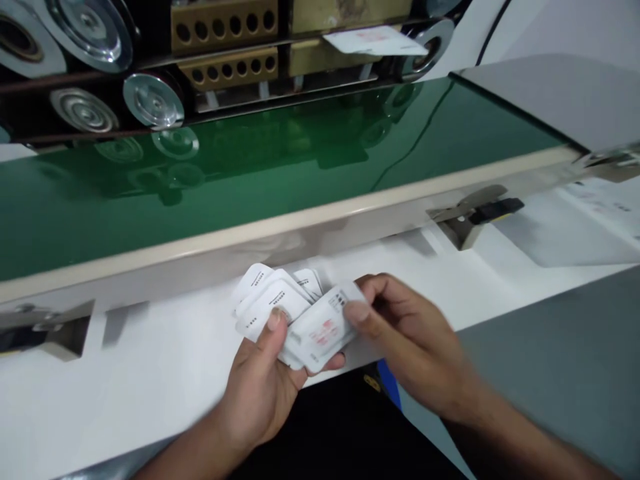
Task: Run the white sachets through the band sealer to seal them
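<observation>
My left hand (265, 387) is closed round a fanned bunch of small white printed packets (273, 307), its thumb pressing on top and its fingers underneath. Black print shows on several of them. In my right hand (405, 333), thumb and fingers pinch the upper right corner of one white packet (323, 330) with red and black print. This packet lies slanted over the right side of the bunch, overlapping it. Both hands are above the front edge of a white ledge.
Behind the ledge runs a green conveyor belt (240, 180) with a pale raised rim. Beyond it stands machinery with metal rollers (155, 100) and drilled brass blocks (225, 27). A white packet (375, 41) lies on the machine. Brackets with dark handles (495, 210) jut out below the belt.
</observation>
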`<state>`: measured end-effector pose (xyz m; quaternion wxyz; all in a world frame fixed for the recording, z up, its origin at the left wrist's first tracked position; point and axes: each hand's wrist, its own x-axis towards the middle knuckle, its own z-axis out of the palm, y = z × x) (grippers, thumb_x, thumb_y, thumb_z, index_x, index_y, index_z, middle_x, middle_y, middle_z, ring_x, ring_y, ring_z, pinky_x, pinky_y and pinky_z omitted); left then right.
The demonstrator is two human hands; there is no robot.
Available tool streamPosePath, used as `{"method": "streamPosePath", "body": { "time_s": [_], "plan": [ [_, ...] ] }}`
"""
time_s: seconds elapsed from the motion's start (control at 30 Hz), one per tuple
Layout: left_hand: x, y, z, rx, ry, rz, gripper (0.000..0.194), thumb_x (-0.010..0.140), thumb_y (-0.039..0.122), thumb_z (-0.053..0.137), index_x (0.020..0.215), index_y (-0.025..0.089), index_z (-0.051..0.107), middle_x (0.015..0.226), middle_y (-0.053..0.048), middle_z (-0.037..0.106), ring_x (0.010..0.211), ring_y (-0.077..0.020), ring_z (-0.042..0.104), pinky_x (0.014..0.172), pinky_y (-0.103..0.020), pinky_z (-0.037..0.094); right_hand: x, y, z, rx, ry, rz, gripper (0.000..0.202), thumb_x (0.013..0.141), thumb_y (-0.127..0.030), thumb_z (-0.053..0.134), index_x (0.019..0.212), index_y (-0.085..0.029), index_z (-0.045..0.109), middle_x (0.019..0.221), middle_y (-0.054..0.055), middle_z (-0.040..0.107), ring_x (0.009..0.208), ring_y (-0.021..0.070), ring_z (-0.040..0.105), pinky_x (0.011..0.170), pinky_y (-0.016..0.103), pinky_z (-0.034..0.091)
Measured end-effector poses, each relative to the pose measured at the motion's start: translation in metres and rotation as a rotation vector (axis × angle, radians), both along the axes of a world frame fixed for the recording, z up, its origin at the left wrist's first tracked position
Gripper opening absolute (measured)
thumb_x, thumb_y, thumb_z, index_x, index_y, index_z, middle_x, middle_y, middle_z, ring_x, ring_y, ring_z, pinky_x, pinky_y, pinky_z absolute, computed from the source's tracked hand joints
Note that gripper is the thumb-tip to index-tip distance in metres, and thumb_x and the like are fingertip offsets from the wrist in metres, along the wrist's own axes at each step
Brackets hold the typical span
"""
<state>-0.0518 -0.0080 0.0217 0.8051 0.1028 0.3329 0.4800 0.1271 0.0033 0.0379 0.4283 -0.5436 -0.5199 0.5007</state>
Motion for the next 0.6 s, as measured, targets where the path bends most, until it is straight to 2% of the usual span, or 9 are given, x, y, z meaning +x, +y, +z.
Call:
{"method": "streamPosePath", "body": {
  "time_s": [0.13, 0.23, 0.3, 0.4, 0.47, 0.53, 0.6],
  "plan": [
    [0.001, -0.002, -0.002, 0.023, 0.098, -0.095, 0.064, 0.091, 0.040, 0.068, 0.148, 0.025, 0.044, 0.115, -0.009, 0.078, 0.102, -0.0302, 0.074, 0.072, -0.037, 0.065, 0.009, 0.006, 0.011, 0.119, -0.111, -0.185, 0.017, 0.089, -0.036, 0.071, 0.082, -0.023, 0.062, 0.071, 0.000, 0.064, 0.060, 0.0127, 0.061, 0.051, 0.020, 0.051],
    [0.002, -0.003, -0.002, 0.056, 0.162, -0.164, 0.059, 0.092, 0.038, 0.067, 0.145, 0.020, 0.048, 0.110, -0.011, 0.079, 0.094, -0.0282, 0.075, 0.068, -0.035, 0.065, 0.004, 0.007, 0.017, 0.259, -0.215, -0.203, 0.010, 0.084, -0.026, 0.075, 0.087, -0.025, 0.066, 0.074, 0.000, 0.066, 0.060, 0.0131, 0.062, 0.053, 0.022, 0.053],
    [0.003, -0.003, -0.002, 0.072, 0.178, -0.194, 0.056, 0.093, 0.038, 0.065, 0.143, 0.019, 0.050, 0.107, -0.011, 0.079, 0.092, -0.0266, 0.074, 0.067, -0.033, 0.064, -0.005, 0.006, 0.018, 0.287, -0.162, -0.227, 0.018, 0.081, -0.023, 0.077, 0.093, -0.026, 0.063, 0.073, -0.001, 0.065, 0.060, 0.0134, 0.062, 0.052, 0.023, 0.053],
    [0.006, -0.003, -0.001, 0.091, 0.180, -0.212, 0.047, 0.093, 0.038, 0.064, 0.136, 0.019, 0.058, 0.103, -0.009, 0.079, 0.087, -0.0237, 0.074, 0.065, -0.032, 0.062, -0.019, 0.004, 0.013, 0.206, 0.076, -0.247, 0.039, 0.078, -0.022, 0.079, 0.106, -0.029, 0.052, 0.075, -0.003, 0.063, 0.059, 0.0149, 0.065, 0.046, 0.023, 0.053],
    [0.008, -0.004, -0.002, 0.058, 0.161, -0.167, 0.040, 0.091, 0.039, 0.067, 0.126, 0.019, 0.064, 0.103, -0.009, 0.079, 0.087, -0.0233, 0.073, 0.066, -0.032, 0.061, -0.023, -0.002, 0.006, 0.207, 0.146, -0.162, 0.059, 0.076, -0.020, 0.080, 0.121, -0.033, 0.045, 0.090, -0.001, 0.066, 0.064, 0.0161, 0.068, 0.048, 0.024, 0.057],
    [0.011, -0.005, -0.004, -0.020, 0.129, -0.101, 0.041, 0.088, 0.040, 0.072, 0.124, 0.022, 0.064, 0.106, -0.007, 0.079, 0.092, -0.0242, 0.074, 0.069, -0.032, 0.060, -0.021, -0.009, -0.002, 0.238, 0.094, -0.019, 0.073, 0.079, -0.018, 0.077, 0.137, -0.037, 0.037, 0.103, 0.002, 0.067, 0.067, 0.0163, 0.070, 0.051, 0.026, 0.059],
    [0.012, -0.006, -0.008, -0.087, 0.111, -0.071, 0.052, 0.083, 0.041, 0.076, 0.130, 0.023, 0.060, 0.108, -0.008, 0.080, 0.091, -0.0261, 0.075, 0.069, -0.033, 0.060, -0.010, -0.014, -0.006, 0.232, -0.006, 0.141, 0.070, 0.088, -0.018, 0.067, 0.145, -0.038, 0.032, 0.097, 0.002, 0.069, 0.064, 0.0162, 0.069, 0.052, 0.026, 0.060]
  ]
}}
